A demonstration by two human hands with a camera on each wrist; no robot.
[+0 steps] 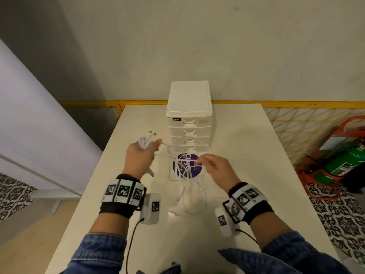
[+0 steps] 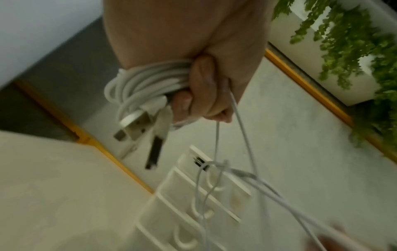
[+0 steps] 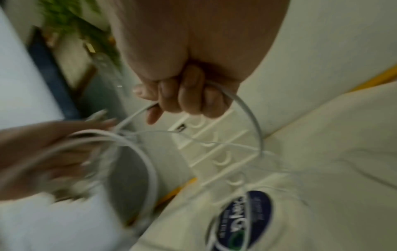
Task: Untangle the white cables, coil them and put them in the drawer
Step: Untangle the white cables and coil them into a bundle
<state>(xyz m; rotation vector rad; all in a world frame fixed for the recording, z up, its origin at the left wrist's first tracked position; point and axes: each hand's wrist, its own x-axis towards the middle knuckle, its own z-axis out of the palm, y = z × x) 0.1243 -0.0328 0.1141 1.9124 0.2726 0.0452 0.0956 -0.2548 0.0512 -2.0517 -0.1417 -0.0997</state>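
White coiled cable [image 2: 148, 79] sits bunched in the left hand [image 1: 139, 157], whose fingers curl tight round it, plug ends [image 2: 137, 125] poking out past the knuckles. Thin strands [image 2: 242, 135] run from that fist across to the right hand [image 1: 218, 171], whose fingers pinch a loose white cable [image 3: 247, 108]. More cable loops [image 1: 190, 196] hang to the table [image 1: 256, 175] in front of the drawer unit [image 1: 188, 107], whose bottom drawer [image 1: 187, 165] stands pulled out, a purple round label inside.
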